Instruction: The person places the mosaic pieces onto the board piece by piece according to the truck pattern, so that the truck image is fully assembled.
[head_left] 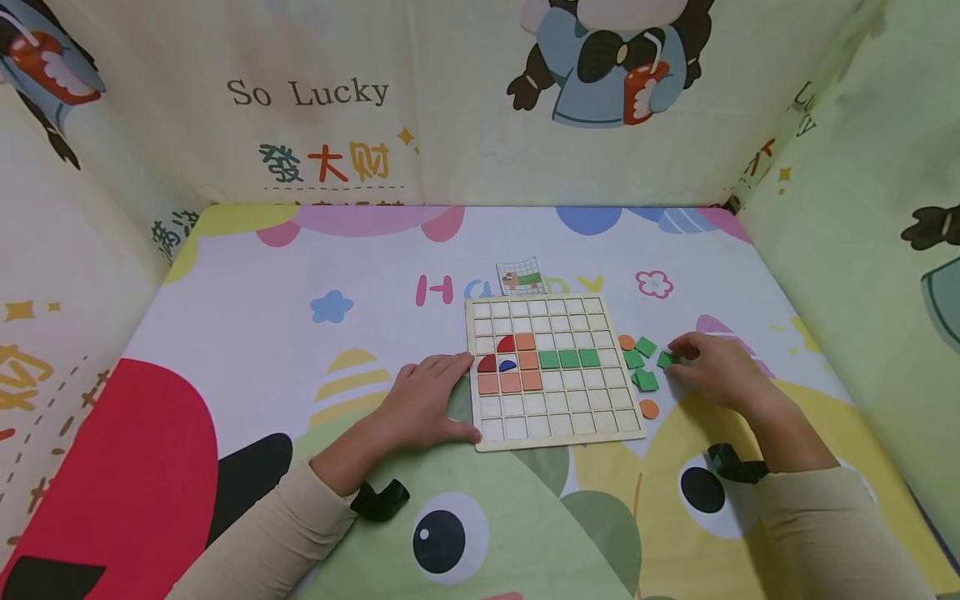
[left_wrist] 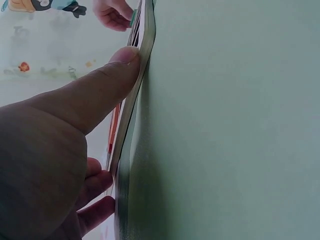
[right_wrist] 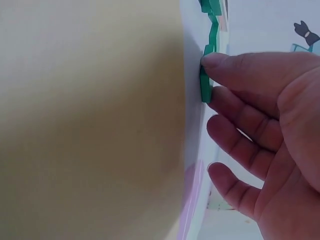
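Note:
A wooden grid board (head_left: 517, 429) lies on the printed tablecloth, with red, orange, blue and green pieces set in some cells. Three green squares form a row right of the orange ones. My left hand (head_left: 426, 398) rests against the board's left side, fingers fairly straight; its thumb (left_wrist: 107, 80) touches the board's edge in the left wrist view. To the right of the board, my right hand (head_left: 716, 371) pinches a green square tile (right_wrist: 205, 75) between thumb and fingertip. Its other fingers are loosely bent.
Several loose green tiles (head_left: 645, 381) lie beside the board's right edge, with an orange round piece (head_left: 648, 409) and another orange round piece (head_left: 626, 342). A small picture card (head_left: 521, 277) touches or nearly touches the board's far edge. Printed cloth walls (head_left: 465, 100) surround the table.

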